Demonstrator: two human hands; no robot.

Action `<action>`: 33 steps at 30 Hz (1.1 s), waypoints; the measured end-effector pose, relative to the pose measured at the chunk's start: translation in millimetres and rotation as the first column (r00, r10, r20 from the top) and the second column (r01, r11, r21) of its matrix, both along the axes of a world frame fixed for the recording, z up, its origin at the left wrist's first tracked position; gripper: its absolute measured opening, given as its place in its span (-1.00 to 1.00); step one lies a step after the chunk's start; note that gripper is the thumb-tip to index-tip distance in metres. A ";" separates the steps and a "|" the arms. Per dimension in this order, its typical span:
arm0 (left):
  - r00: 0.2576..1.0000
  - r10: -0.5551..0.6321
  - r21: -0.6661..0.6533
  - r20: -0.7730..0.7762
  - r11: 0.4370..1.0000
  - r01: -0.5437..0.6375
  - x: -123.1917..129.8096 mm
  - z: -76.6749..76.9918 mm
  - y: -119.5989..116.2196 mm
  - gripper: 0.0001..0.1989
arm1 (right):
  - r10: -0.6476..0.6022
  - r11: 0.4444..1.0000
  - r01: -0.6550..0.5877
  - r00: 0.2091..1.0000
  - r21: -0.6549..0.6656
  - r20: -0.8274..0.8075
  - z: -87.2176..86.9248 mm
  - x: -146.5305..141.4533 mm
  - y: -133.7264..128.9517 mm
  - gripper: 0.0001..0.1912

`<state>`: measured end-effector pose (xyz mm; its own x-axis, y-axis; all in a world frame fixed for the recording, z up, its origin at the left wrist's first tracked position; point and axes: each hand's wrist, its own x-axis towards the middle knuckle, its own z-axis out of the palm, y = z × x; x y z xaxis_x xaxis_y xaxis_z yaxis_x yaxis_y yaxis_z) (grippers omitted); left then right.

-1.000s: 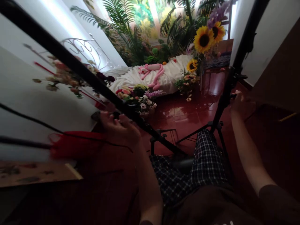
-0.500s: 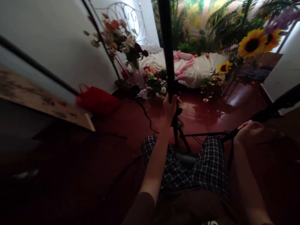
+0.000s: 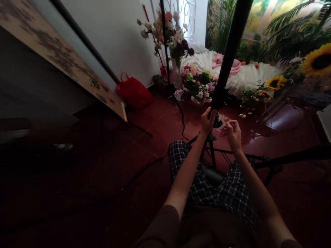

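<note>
The left hand (image 3: 207, 122) is wrapped round the black pole (image 3: 227, 62), gripping it low down, its thumb up along the near side. Just beside it, at 4 o'clock from the left hand, which serves as the clock's centre throughout, the right hand (image 3: 232, 134) has its fingers bent loosely inward; whether they pinch anything or touch the knob (image 3: 218, 123) between the two hands, I cannot tell. The pole stands in front of the person, tilted, its long axis running from 7 o'clock up to 1 o'clock and its upper end pointing out past the top edge of the view. Its thin legs (image 3: 212, 155) spread below the grip, between the knees of the checked trousers (image 3: 181, 155). At 4 o'clock, further off, a second stand (image 3: 297, 156) has its black shaft lying nearly level, pointing toward 3 o'clock. A black cable (image 3: 183, 120) drops to the red floor (image 3: 144, 144) at 9 o'clock. Outward again, low flowers (image 3: 199, 88) sit at 11 o'clock, with a taller bouquet (image 3: 174, 34) behind them; a pink toy (image 3: 234, 67) lies on white cloth (image 3: 250, 77) at 1 o'clock; sunflowers (image 3: 319, 62) show at 2 o'clock. Between 9 and 10 are a red bag (image 3: 136, 92) and, beyond it, a painted panel (image 3: 64, 62) slanting toward the floor.
</note>
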<state>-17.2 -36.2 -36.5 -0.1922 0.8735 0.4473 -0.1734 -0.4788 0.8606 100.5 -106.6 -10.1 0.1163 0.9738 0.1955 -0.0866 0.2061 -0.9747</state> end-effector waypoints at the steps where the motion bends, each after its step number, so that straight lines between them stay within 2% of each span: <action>1: 1.000 0.001 0.007 -0.003 1.000 -0.001 -0.5 -0.4 0.6 -0.48 | 0.048 0.999 -0.048 0.999 -0.016 -0.007 2.0 -9.2 1.2 -0.66; 3: 1.000 0.008 0.017 -0.018 1.000 -0.007 -1.1 -0.1 1.5 -0.49 | 0.093 0.995 -0.095 0.995 -0.039 -0.045 5.2 -23.8 3.3 -0.61; 6: 0.999 0.013 0.021 -0.043 1.000 -0.012 -1.6 2.4 0.6 -0.48 | 0.077 0.992 -0.086 0.992 -0.089 -0.096 8.8 -34.0 5.6 -0.55; 8: 0.999 0.010 0.027 -0.042 1.000 -0.009 -1.7 4.4 -0.9 -0.48 | 0.071 0.986 -0.085 0.992 -0.141 -0.105 11.1 -33.4 6.5 -0.53; 12: 0.999 0.037 0.041 -0.037 0.999 -0.035 -1.2 6.2 -2.6 -0.49 | 0.143 0.959 -0.154 0.988 -0.236 -0.061 16.4 -23.1 8.0 -0.50; 15: 0.999 0.036 0.043 -0.019 0.998 -0.035 -0.8 6.8 -2.7 -0.48 | 0.257 0.896 -0.251 0.966 -0.366 -0.032 21.4 -15.3 8.6 -0.43; 17: 1.000 0.013 0.039 -0.002 0.999 -0.013 -0.8 8.6 -3.9 -0.48 | 0.360 0.802 -0.373 0.925 -0.468 -0.120 25.1 -12.3 7.9 -0.37; 19: 1.000 -0.011 0.037 0.015 0.999 0.010 -1.1 11.6 -6.3 -0.48 | 0.421 0.689 -0.523 0.853 -0.502 -0.310 28.2 -11.3 5.7 -0.37; 21: 0.999 -0.027 0.044 0.031 0.999 0.025 -1.6 14.6 -8.7 -0.47 | 0.414 0.615 -0.658 0.738 -0.434 -0.533 29.9 -12.3 1.9 -0.41; 23: 0.999 -0.024 0.046 0.043 0.999 0.022 -1.9 15.9 -9.6 -0.46 | 0.374 0.598 -0.742 0.592 -0.302 -0.714 29.5 -15.1 -3.0 -0.44; 25: 0.999 -0.004 0.035 0.048 0.999 0.002 -2.1 14.6 -7.9 -0.45 | 0.333 0.619 -0.765 0.459 -0.176 -0.824 27.5 -19.4 -8.2 -0.44; 28: 0.999 0.017 0.022 0.033 1.000 -0.018 -2.7 9.6 -2.8 -0.43 | 0.321 0.623 -0.781 0.293 -0.032 -0.900 23.7 -26.0 -13.5 -0.47; 33: 1.000 -0.012 0.019 0.015 1.000 0.012 -4.1 3.2 1.9 -0.45 | 0.329 0.548 -0.822 0.040 0.156 -0.944 20.5 -28.9 -13.6 -0.51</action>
